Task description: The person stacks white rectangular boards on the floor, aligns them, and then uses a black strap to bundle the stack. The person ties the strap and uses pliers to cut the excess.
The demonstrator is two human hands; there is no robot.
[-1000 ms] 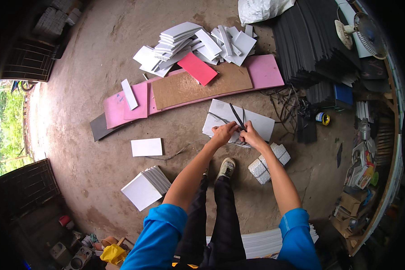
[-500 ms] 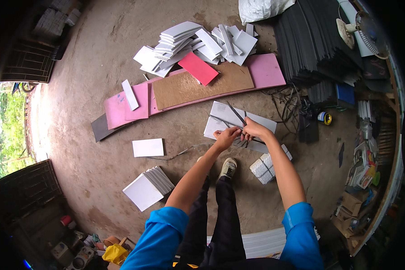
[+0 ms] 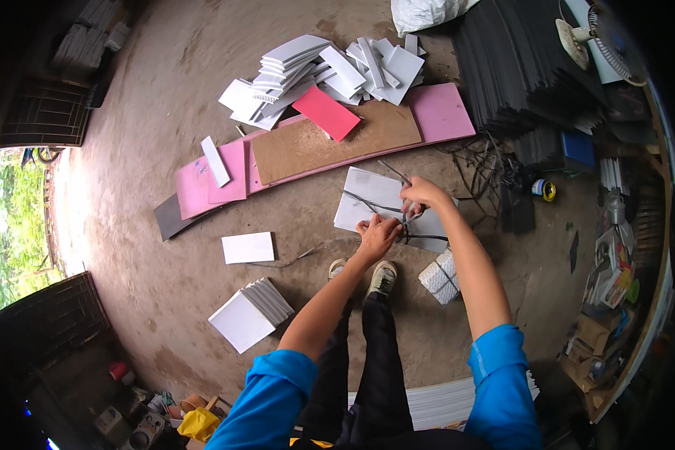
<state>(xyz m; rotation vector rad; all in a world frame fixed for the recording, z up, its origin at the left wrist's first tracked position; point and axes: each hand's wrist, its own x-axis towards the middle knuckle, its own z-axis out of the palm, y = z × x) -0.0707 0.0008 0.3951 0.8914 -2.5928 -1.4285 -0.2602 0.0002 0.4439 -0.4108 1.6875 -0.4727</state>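
A flat stack of white sheets lies on the floor ahead of my feet, with a dark strap crossing over it. My left hand is low over the stack, its fingers closed on the strap near the crossing. Just beyond and to the right, my right hand grips the strap as well, and a loose end sticks out past its fingers. The fingers partly hide where the strap lengths cross.
A white tied bundle sits right of my feet. To the left are a white block and a stack of white pieces. Pink and brown boards stretch beyond, below a heap of white pieces. Tangled straps lie at the right.
My hands have drawn apart a little: the right has lifted up and away from the left, which stays low at the crossing. The loose strap end has shifted with it.
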